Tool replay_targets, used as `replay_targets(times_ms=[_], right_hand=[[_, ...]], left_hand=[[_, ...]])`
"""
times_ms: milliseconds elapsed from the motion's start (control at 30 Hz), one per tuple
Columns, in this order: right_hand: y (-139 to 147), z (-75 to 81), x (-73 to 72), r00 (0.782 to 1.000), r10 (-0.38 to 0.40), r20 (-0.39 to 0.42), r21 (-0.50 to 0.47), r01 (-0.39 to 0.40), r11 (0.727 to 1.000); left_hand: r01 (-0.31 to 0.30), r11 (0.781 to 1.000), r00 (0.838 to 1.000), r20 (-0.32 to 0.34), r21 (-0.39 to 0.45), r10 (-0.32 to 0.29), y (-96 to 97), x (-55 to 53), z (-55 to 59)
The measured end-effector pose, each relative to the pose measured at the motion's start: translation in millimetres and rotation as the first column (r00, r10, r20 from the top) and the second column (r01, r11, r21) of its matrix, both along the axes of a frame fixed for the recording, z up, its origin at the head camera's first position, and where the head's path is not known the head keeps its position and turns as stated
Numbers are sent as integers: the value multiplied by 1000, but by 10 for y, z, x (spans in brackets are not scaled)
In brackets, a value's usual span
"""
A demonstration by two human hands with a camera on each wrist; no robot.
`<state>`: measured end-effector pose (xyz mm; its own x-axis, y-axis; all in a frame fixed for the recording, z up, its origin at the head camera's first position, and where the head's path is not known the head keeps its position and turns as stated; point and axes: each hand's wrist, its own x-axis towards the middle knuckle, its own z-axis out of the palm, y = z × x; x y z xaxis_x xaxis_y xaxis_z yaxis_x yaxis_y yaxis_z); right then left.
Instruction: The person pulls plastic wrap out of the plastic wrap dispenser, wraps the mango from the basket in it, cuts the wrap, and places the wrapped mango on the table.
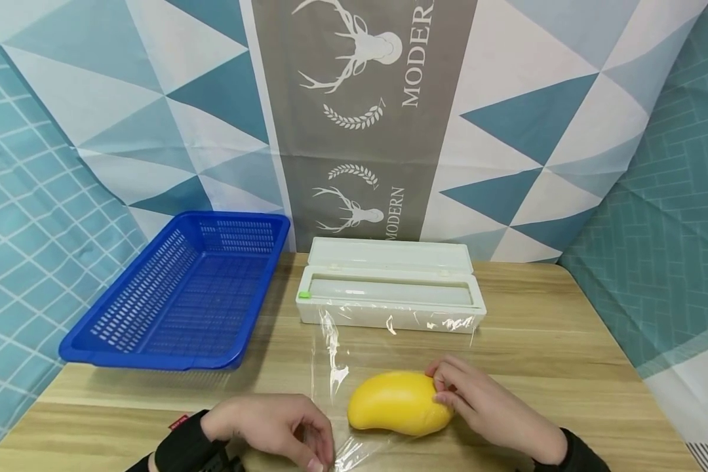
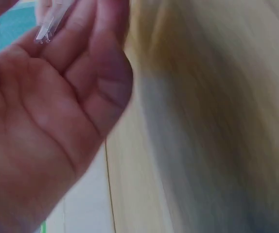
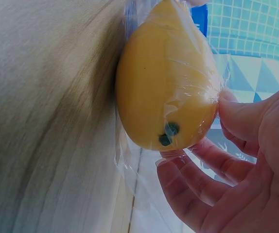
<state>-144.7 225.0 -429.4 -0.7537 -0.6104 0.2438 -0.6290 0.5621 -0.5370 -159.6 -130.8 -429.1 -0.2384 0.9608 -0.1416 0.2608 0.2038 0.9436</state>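
Note:
A yellow mango (image 1: 396, 403) lies on the table with clear plastic wrap (image 1: 354, 452) under it and around part of it. In the right wrist view the film covers the mango (image 3: 168, 77) near its green stem spot. My right hand (image 1: 478, 400) grips the mango's right end, thumb on its side and curled fingers (image 3: 188, 189) by the stem end. To the left of the mango, my left hand (image 1: 289, 426) has its fingers curled toward the thumb. A crumpled bit of film (image 2: 52, 22) shows at its fingers in the left wrist view.
Behind the mango stands a white wrap dispenser (image 1: 392, 318) with its lid raised; film runs from it toward me. A blue plastic basket (image 1: 212, 295) sits at the back left. Patterned cloth (image 1: 354, 118) hangs behind the wooden table (image 1: 543, 328).

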Motion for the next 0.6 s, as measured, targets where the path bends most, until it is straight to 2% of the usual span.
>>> replay_targets(times_ms=[67,167,300,400,467,600], right_hand=[[2,0,-1,1000,-1,-1,2,1,1000],[5,-3,-1,1000,1,8,4,-1,1000],[8,-14,-1,1000,6,16,11,-6,1000],[6,-22,-1,1000,9,7,18,-9,1000],[5,-24,-1,1000,7,6,22,-8,1000],[7,-16,1,1000,0,25,30,-1,1000]], left_hand=[[30,998,996,85,60,-35,17,11,21],[49,982,986,146,185,-77,71,14,45],[25,952,968,231,304,-99,181,27,67],[-19,946,947,309,323,-86,267,46,88],[-47,943,941,332,330,-69,320,56,99],[-100,929,954,298,357,-12,395,67,106]])
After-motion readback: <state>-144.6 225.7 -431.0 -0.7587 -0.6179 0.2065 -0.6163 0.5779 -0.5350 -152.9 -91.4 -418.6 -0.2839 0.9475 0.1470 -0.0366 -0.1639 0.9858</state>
